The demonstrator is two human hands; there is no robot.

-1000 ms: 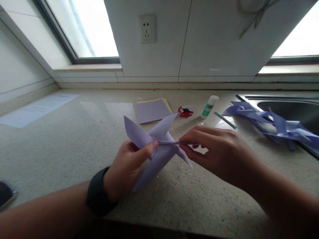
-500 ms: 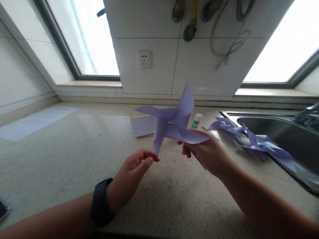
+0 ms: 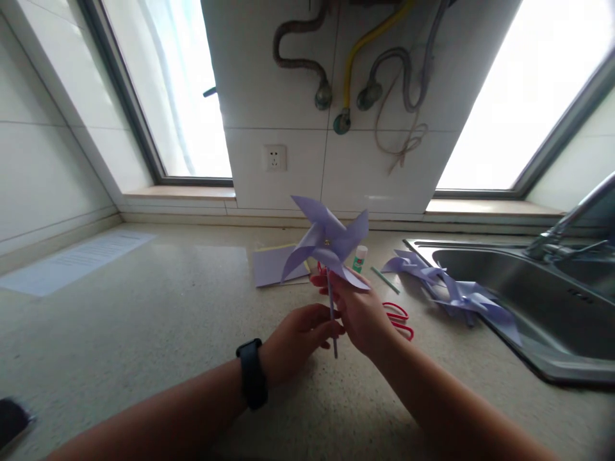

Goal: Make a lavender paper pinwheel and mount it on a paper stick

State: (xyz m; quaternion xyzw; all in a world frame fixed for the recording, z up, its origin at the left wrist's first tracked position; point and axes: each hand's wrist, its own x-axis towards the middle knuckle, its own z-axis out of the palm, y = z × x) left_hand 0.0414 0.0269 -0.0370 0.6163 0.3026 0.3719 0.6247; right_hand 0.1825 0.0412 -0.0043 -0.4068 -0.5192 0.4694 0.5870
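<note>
A purple paper pinwheel [image 3: 327, 242] stands upright above the counter, its thin stick [image 3: 331, 307] pointing down between my hands. My right hand [image 3: 358, 310] grips the stick just below the blades, and one blade lies over its knuckles. Lower on the stick, my left hand [image 3: 307, 333] pinches it between thumb and fingers; a dark watch is on that wrist. Behind the blades lie sheets of purple paper [image 3: 273, 266] and a glue stick [image 3: 360, 258]. Red-handled scissors [image 3: 398, 320] rest beside my right hand, which partly covers them.
More purple pinwheels [image 3: 461, 294] lie at the edge of the steel sink [image 3: 552, 368] on the right. A pale green stick [image 3: 385, 280] is on the counter [image 3: 158, 333]. At the far left lies a printed sheet [image 3: 72, 262], and a dark object [image 3: 13, 422] sits near the lower left.
My left hand has moved right and closed on the stick. The pinwheel is now upright, its blades turned. The view has tilted up, and the scissors now show.
</note>
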